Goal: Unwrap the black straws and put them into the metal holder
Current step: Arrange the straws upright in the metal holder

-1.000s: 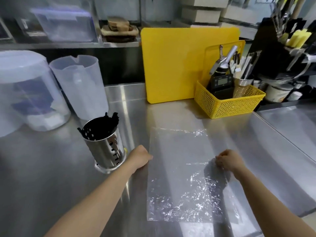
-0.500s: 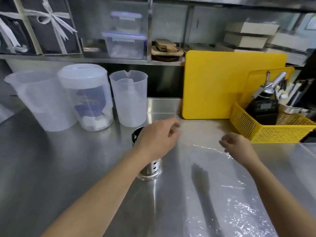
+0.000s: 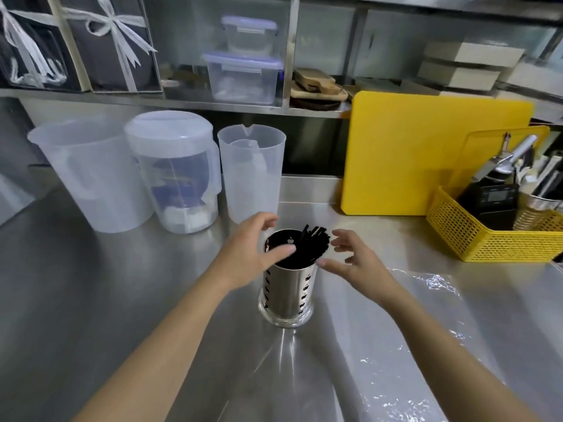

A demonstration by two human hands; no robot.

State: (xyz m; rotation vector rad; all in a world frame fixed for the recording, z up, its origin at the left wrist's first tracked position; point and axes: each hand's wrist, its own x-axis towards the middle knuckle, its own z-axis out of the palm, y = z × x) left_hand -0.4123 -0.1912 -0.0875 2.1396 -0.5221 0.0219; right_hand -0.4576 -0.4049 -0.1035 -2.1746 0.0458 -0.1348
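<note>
At the centre of the frame the metal holder [image 3: 286, 287] is seen standing upright on the steel worktop [image 3: 91, 300], with the black straws [image 3: 310, 243] already inside it — their tips lean toward the right of the rim and stand a little above it. The left hand [image 3: 246, 257] is held at the holder's left rim with its fingers [image 3: 278, 250] loosely spread, the thumb lying across the opening; nothing is pinched. The right hand [image 3: 355, 260] is poised just right of the straws, fingers spread and curled, empty as well. The straws are judged light, thin and easily bent, so they would best be gathered as a bundle near the upper ends rather than pressed singly; the holder looks stiff and smooth, and could slide on the worktop if nudged. A crumpled clear wrapper [image 3: 426, 345] lies flat at lower right, seemingly emptied. At upper left three translucent jugs [image 3: 253, 175] are lined up — the lidded middle one holds something bluish and white. A yellow basket [image 3: 475, 236] at right holds utensils and a dark device.
</note>
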